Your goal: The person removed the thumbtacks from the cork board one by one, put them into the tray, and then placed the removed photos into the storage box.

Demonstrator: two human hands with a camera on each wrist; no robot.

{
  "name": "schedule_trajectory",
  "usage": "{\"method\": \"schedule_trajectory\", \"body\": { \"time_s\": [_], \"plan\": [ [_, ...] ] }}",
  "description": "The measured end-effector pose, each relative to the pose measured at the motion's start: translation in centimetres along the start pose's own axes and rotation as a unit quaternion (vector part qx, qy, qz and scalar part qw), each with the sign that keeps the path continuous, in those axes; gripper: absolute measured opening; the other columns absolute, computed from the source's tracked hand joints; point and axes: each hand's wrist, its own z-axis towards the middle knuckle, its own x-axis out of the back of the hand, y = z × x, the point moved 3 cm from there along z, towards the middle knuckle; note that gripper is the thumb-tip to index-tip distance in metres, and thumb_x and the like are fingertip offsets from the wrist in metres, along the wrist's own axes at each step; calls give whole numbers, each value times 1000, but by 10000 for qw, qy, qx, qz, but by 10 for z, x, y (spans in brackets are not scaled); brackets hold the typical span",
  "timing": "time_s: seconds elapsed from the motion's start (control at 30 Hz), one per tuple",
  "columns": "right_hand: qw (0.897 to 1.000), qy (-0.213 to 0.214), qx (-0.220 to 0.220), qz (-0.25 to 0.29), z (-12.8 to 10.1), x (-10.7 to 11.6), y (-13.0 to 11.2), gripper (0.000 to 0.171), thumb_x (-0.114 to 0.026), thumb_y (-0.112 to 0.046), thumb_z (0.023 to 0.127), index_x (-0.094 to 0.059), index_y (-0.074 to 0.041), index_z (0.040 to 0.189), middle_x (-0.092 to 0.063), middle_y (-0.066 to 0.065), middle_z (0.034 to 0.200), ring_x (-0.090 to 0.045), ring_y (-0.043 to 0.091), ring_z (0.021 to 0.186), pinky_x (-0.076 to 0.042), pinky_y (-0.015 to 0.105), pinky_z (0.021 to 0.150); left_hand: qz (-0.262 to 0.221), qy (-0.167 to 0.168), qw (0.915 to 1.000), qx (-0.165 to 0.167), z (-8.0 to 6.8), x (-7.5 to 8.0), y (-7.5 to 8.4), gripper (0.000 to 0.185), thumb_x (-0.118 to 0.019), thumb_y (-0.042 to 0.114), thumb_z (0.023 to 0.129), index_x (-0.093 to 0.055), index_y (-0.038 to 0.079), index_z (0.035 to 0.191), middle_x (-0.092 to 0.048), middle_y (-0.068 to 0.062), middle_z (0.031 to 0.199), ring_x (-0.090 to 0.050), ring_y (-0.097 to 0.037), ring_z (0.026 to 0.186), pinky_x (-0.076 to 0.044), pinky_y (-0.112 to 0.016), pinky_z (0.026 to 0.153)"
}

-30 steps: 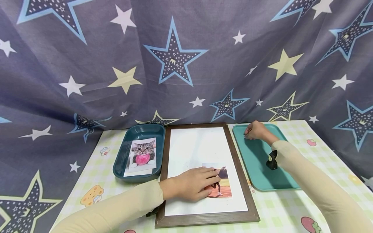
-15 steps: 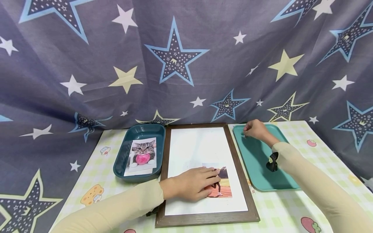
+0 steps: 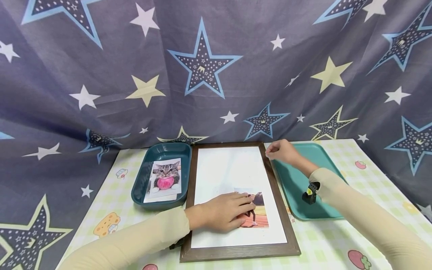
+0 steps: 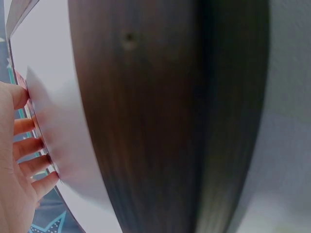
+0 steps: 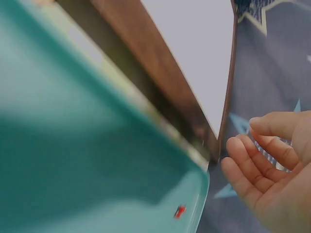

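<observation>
My left hand (image 3: 221, 213) lies flat over a photo print (image 3: 260, 215) of a runner on a track, pressing it to a white board (image 3: 229, 165) in a brown frame (image 3: 239, 252). Its fingers (image 4: 44, 185) spread across the board in the left wrist view. My right hand (image 3: 283, 152) is raised above the frame's upper right edge, thumb and forefinger pinching a tiny pale pin-like piece (image 3: 267, 155), too small to make out well. Beneath that forearm lies a teal tray (image 3: 317, 213). A small red piece (image 5: 180, 211), resembling a push pin, rests in it.
Left of the frame stands a dark blue basin (image 3: 168, 148) holding a cat photo (image 3: 165, 178) atop other prints. A checked tablecloth (image 3: 114, 198) covers the table. Behind everything hangs a star-patterned curtain (image 3: 216, 112).
My right hand has lifted from the teal tray's upper left part and moved left to the frame's edge, with a tiny piece at its fingertips. My left hand stays put on the photo.
</observation>
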Motion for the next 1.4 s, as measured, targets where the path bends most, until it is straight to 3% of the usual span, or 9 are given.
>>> {"method": "schedule_trajectory", "body": {
  "time_s": [0.07,0.2,0.43,0.57,0.8,1.4],
  "plan": [
    [9998,-153,44,80,-2,-5,-6,12,-67,-5,94,-74,5,95,-73,17,78,-67,32,73,-54,34,64,13,8,10000,-3,0,0,0,54,-40,38,108,-40,16,157,-35,-7,166,-33,-24,153,-32,-37,124],
    [9986,-485,-87,178,-5,-18,-18,15,-67,-7,96,-74,5,100,-72,20,80,-67,35,75,-57,40,68,31,18,10000,-20,1,1,0,53,-40,38,108,-40,16,157,-34,-8,166,-33,-24,153,-33,-38,124],
    [9932,-1095,-302,267,-13,-44,-30,19,-64,-8,98,-73,9,98,-72,22,81,-68,26,71,-59,34,68,25,29,10000,-50,0,2,-1,53,-40,38,109,-42,15,156,-35,-7,165,-34,-23,153,-33,-37,124],
    [9911,-1300,-289,61,-19,-54,-34,22,-64,-12,98,-73,6,88,-72,18,76,-67,22,68,-55,27,63,54,41,10000,-66,-1,1,0,53,-40,38,109,-42,15,156,-36,-7,165,-34,-23,153,-33,-37,124],
    [9890,-1437,-215,-272,-24,-63,-37,31,-64,-13,98,-69,1,71,-67,12,64,-55,13,56,-42,22,53,71,46,9999,-68,-1,2,0,52,-40,37,109,-43,15,156,-37,-7,164,-35,-24,153,-34,-37,124],
    [9825,-1645,-534,-688,-27,-69,-42,28,-64,-14,97,-71,-1,74,-70,9,65,-66,15,57,-50,22,54,-43,128,9999,-59,-1,2,-2,52,-42,37,108,-43,15,156,-36,-6,165,-35,-23,152,-35,-38,123]
  ]
}}
